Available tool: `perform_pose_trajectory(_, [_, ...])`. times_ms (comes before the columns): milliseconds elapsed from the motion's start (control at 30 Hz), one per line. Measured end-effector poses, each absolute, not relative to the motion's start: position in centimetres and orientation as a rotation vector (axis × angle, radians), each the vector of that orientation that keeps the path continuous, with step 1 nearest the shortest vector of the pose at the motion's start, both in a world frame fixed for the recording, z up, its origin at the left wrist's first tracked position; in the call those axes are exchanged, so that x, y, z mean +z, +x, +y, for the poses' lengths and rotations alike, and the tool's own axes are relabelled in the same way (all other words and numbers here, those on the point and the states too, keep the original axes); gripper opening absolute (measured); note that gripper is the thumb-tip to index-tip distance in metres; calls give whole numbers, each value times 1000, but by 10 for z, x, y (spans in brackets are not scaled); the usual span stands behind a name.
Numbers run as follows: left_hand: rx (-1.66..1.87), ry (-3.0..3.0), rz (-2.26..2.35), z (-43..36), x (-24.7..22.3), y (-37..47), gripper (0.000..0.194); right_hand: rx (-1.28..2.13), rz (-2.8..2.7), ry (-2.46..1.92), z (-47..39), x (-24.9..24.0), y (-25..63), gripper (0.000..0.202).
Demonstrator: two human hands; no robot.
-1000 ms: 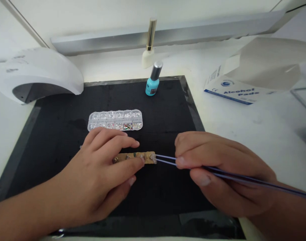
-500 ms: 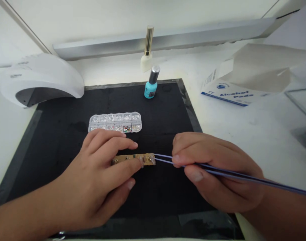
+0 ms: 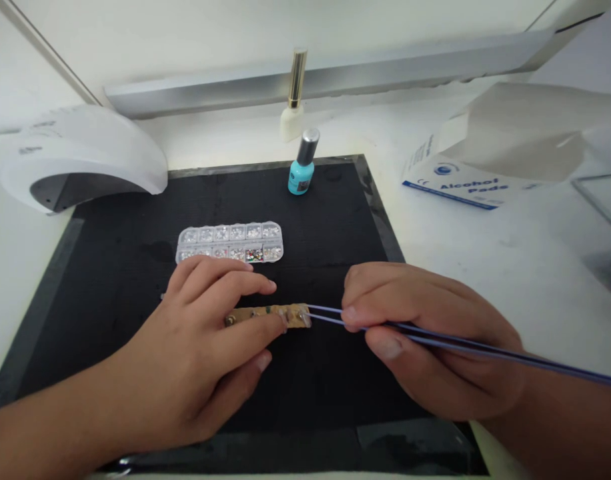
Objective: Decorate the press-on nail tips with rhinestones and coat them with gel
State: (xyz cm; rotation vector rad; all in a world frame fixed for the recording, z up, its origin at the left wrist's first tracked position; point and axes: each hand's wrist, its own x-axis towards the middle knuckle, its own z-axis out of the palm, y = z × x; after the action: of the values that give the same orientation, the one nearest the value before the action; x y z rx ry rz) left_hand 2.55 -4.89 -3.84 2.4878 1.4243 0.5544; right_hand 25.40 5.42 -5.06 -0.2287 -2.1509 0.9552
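Observation:
A short tan strip (image 3: 246, 313) with small stones and what look like clear nail tips on it lies on the black mat (image 3: 325, 380). My left hand (image 3: 210, 340) rests over it with fingers apart, the index fingertip pressing on the strip and hiding part of it. My right hand (image 3: 425, 333) pinches a pair of purple tweezers (image 3: 445, 341). Their slightly parted tips reach the strip's right end, at a clear nail tip (image 3: 305, 317); whether they grip anything is too small to tell. Just beyond my left fingers sits a clear compartment case (image 3: 230, 242) of rhinestones.
A turquoise nail polish bottle (image 3: 300, 175) stands at the mat's far edge, with a cream bottle with a gold cap (image 3: 292, 120) behind it. A white nail lamp (image 3: 95, 147) occupies the far left. At the right is an opened alcohol pads box (image 3: 460, 183).
Almost nothing differs. My right hand and the tweezers have shifted very slightly left; my left hand keeps its place on the strip.

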Motion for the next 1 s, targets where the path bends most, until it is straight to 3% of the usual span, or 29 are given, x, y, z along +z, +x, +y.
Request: perform_pose_trajectory(1000, [614,2489,1426,-48,-41,27,26,964,-2130,-209,56,-51,251,19])
